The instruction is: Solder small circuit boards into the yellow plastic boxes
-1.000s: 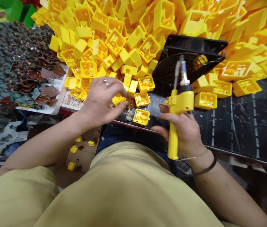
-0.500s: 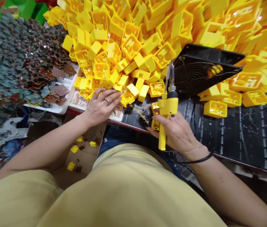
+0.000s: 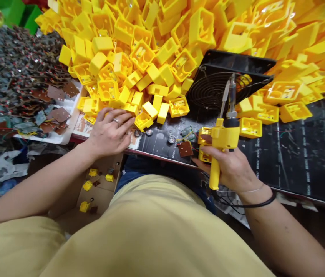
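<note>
My right hand (image 3: 231, 165) grips a yellow soldering gun (image 3: 224, 134), its metal tip pointing up and away from me. The same hand also holds a yellow plastic housing (image 3: 204, 140) below the gun's body. Thin wires run from that housing to a brown circuit board (image 3: 185, 149) and a green circuit board (image 3: 188, 132) on the mat. My left hand (image 3: 112, 130), with a ring on one finger, lies palm down at the front edge of the housing pile. Its fingers are stretched out and loosely bent; what lies under them is hidden.
A large heap of yellow housings (image 3: 139, 54) fills the back. A black fan (image 3: 223, 88) leans among them. Small round parts (image 3: 171, 139) sit on the black mat (image 3: 289, 157). Circuit boards (image 3: 27, 65) are piled at left. Below, a cardboard box (image 3: 101, 196) holds a few pieces.
My right hand has moved right across the mat with the soldering gun and housing, the wired boards trailing along. The view has shifted right. My left hand stays about where it was by the pile.
</note>
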